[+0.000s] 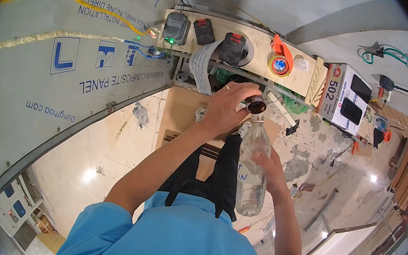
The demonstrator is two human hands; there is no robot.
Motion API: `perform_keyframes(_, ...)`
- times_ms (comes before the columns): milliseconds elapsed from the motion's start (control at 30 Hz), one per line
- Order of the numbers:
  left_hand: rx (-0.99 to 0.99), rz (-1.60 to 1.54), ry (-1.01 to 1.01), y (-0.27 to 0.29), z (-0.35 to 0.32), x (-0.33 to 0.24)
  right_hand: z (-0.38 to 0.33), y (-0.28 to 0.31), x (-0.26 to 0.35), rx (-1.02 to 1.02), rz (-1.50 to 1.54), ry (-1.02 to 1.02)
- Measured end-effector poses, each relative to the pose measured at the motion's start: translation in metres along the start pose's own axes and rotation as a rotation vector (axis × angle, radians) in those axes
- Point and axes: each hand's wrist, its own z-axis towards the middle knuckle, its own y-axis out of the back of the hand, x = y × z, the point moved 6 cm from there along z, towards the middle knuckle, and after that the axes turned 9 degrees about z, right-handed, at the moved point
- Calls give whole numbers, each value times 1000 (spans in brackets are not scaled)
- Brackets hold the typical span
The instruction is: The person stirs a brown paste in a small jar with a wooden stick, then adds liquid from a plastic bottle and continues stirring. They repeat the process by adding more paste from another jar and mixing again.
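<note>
My right hand [270,168] is wrapped round the waist of a clear plastic bottle [250,195], which is held upright in front of me with its mouth away from my body. What seems to be clear liquid or bare see-through plastic shows inside; I cannot tell which. In my left hand [227,105] is a small dark brown cup-like container [256,105], its round opening turned toward the bottle. The container's rim is right by the bottle's open neck [257,118]; whether they touch is hard to tell. My left fingers hide part of the container.
On the narrow wooden shelf [300,86] ahead stand a charger [175,29] with a green light, power-tool batteries [204,31], and an orange tape dispenser [280,60]. A cardboard box [332,102] bears two phones [351,111]. A large printed panel [56,89] rises at my left.
</note>
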Motion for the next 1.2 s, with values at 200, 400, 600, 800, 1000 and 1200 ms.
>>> perform_keyframes(200, 38, 21, -24, -4, -8, -2, -10, 1, -5, -2, 79, -36)
perform_keyframes(400, 53, 17, -56, -6, -15, 2, -19, -7, -2, 3, 134, -98)
perform_keyframes(600, 91, 5, -18, -6, -28, 7, -21, -22, 0, 30, 210, -137)
perform_keyframes(800, 88, -24, 55, -5, -38, 13, -21, -26, -6, 9, 225, -188)
perform_keyframes(1000, 95, -18, 74, 1, -44, 18, -20, -34, -6, -39, 227, -217)
perform_keyframes(1200, 94, -30, 70, 13, -50, 23, -23, -52, -5, -58, 228, -215)
